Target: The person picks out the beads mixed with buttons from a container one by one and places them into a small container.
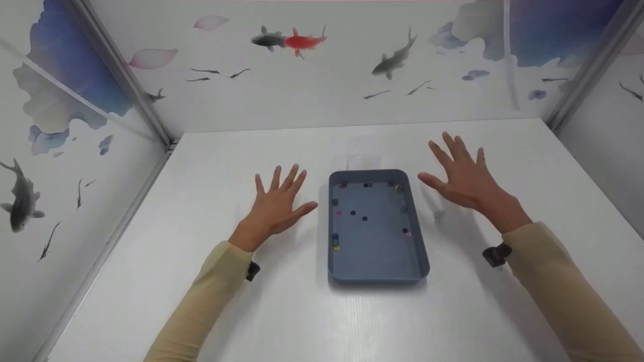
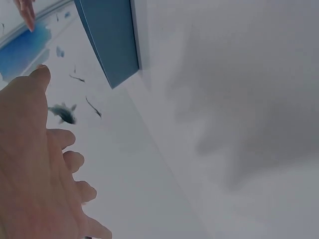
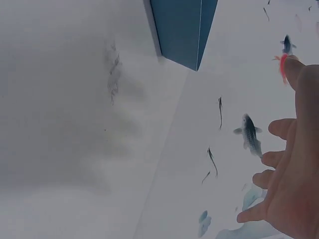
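Note:
A blue-grey rectangular tray (image 1: 375, 261) lies on the white table, holding several small round beads in dark, pink, yellow and green tones. Many of these, such as a yellow bead (image 1: 336, 248), sit along its walls; a dark bead (image 1: 365, 218) lies nearer the middle. To the tray's left, my left hand (image 1: 274, 206) hovers with fingers spread and holds nothing. My right hand (image 1: 465, 178) is held beyond the tray's right wall, its fingers also spread and nothing in them. Both wrist views show the tray's outer wall (image 2: 112, 45) apart from the hands.
Behind the tray stands a clear, see-through container (image 1: 363, 156), hard to make out. A small transparent object or mark (image 1: 439, 216) shows on the table (image 1: 282, 322) right of the tray. White panels (image 1: 327, 95) printed with fish enclose the table at the back and sides.

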Motion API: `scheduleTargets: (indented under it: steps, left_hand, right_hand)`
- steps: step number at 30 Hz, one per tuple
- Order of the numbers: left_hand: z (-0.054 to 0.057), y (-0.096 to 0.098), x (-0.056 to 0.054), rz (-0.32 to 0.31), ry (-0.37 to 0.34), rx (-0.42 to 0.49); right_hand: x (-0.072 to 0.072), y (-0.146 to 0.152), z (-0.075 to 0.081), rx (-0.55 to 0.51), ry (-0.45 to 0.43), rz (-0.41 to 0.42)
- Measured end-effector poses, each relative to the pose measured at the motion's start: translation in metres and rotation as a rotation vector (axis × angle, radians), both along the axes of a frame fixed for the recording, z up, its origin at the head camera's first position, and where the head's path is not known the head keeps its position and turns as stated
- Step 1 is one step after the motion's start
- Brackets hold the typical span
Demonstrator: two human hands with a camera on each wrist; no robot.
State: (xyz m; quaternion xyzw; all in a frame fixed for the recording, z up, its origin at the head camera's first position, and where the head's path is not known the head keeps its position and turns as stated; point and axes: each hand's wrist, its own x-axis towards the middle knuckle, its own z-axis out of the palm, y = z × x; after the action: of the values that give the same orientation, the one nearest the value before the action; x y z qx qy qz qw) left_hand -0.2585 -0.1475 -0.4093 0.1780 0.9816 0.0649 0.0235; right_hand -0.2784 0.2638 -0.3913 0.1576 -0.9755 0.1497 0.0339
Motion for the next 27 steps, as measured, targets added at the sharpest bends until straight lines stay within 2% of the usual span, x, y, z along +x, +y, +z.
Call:
scheduleTargets:
  steps: [7, 15, 22, 27]
  left_hand:
    - [-0.005, 0.004, 0.012, -0.031, -0.023, 0.043]
    - [-0.009, 0.008, 0.025, -0.055, -0.034, 0.099]
    - [-0.014, 0.013, 0.035, -0.059, -0.073, 0.15]
    - [-0.017, 0.016, 0.041, -0.049, -0.108, 0.221]
  right_hand:
    - [0.009, -0.018, 0.001, -0.018, 0.044, 0.04]
    - [0.019, -0.034, 0.001, -0.018, 0.025, 0.078]
    - [0.028, -0.05, -0.004, -0.047, 0.013, 0.11]
    - [0.035, -0.062, -0.006, -0.077, 0.019, 0.13]
